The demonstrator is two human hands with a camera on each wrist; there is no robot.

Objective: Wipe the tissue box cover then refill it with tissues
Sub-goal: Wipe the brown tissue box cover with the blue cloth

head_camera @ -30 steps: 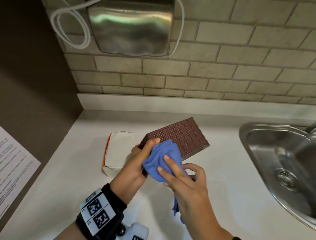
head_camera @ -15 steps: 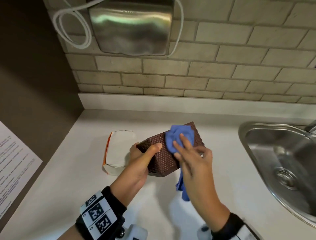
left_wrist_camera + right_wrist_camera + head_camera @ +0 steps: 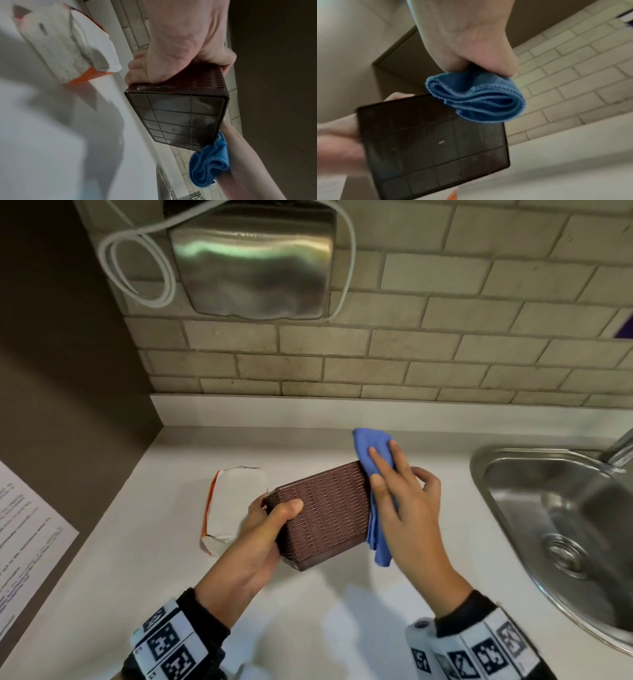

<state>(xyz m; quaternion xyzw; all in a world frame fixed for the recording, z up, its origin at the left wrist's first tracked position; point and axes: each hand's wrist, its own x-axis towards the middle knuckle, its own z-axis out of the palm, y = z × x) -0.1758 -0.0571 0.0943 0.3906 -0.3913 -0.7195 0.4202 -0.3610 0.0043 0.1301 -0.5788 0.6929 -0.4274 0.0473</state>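
My left hand (image 3: 274,510) grips the left end of the brown ribbed tissue box cover (image 3: 325,508) and holds it tilted above the counter, thumb on the ribbed side. My right hand (image 3: 388,474) holds a folded blue cloth (image 3: 371,448) against the cover's far right end, with part of the cloth hanging below the hand. The left wrist view shows the cover's gridded face (image 3: 176,119) and the cloth (image 3: 209,162) at its lower corner. In the right wrist view the cloth (image 3: 476,97) bunches out of my hand over the cover (image 3: 433,142). A white and orange tissue pack (image 3: 236,505) lies left of the cover.
A steel sink (image 3: 548,525) is set into the white counter (image 3: 308,628) at the right, its tap (image 3: 616,450) at the edge of view. A steel hand dryer (image 3: 253,258) with a white cable hangs on the brick wall. A printed sheet (image 3: 24,542) is on the dark left wall.
My right hand has swept the blue cloth along the cover from its near end to its far right end. My left hand has kept its grip and turned the cover slightly.
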